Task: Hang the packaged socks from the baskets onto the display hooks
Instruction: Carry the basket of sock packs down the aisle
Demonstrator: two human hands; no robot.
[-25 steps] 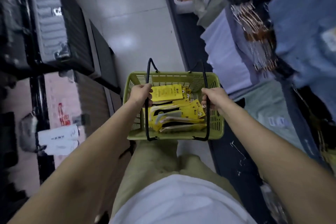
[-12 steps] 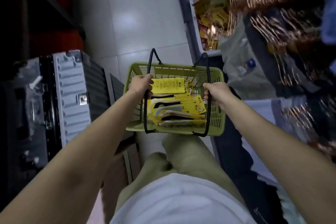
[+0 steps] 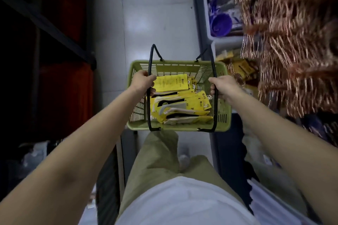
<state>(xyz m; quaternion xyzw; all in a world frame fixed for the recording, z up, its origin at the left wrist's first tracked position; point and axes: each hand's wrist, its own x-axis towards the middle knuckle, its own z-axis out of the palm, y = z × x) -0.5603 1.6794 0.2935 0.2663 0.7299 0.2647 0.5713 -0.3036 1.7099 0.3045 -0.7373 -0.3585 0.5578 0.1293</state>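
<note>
I carry a green plastic basket (image 3: pixel 222 120) in front of me above the aisle floor. Several packaged socks (image 3: pixel 180 104) with yellow cards lie stacked inside it. My left hand (image 3: pixel 141 82) grips the black left handle (image 3: pixel 150 97). My right hand (image 3: pixel 222 86) grips the black right handle (image 3: pixel 214 113). Copper-coloured display hooks (image 3: pixel 278 29), blurred and laden with goods, fill the upper right beside the basket.
A white bin (image 3: pixel 219 5) of blue and purple goods stands on the floor at the upper right. Yellow sock packs (image 3: pixel 241 68) lie in another bin just right of the basket. Dark shelving (image 3: pixel 45 42) lines the left. Pale floor tiles (image 3: pixel 155 14) run ahead.
I have walked forward along the aisle with the basket. The grey suitcases on the left have passed out of view, and the white bin and hooks have come closer.
</note>
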